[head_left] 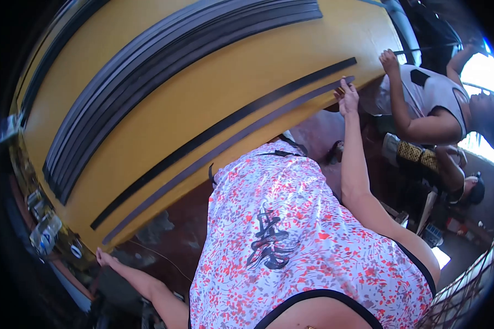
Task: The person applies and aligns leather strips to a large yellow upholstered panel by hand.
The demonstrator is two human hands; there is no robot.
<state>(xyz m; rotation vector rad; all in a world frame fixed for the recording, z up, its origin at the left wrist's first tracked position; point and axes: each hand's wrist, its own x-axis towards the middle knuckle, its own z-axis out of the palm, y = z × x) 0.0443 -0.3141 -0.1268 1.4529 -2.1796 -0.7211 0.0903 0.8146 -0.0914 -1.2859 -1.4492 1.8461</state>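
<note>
A long grey strip point(225, 145) lies along the near edge of the yellow table point(203, 93), beside a black strip point(225, 123). My right hand point(347, 98) is at the grey strip's right end, its fingertips touching it and its fingers apart. Just below the strip's left end, at the table corner, my left hand point(105, 257) has its fingers pressed together; whatever is between them is too small to make out. Farther across the table rests a wide stack of long grey and black strips point(175, 60).
A person point(433, 104) in a light sleeveless top stands at the right end of the table, holding a dark strip. Another person point(450, 167) is lower right. A clear plastic container point(46, 233) is beyond the table's left end.
</note>
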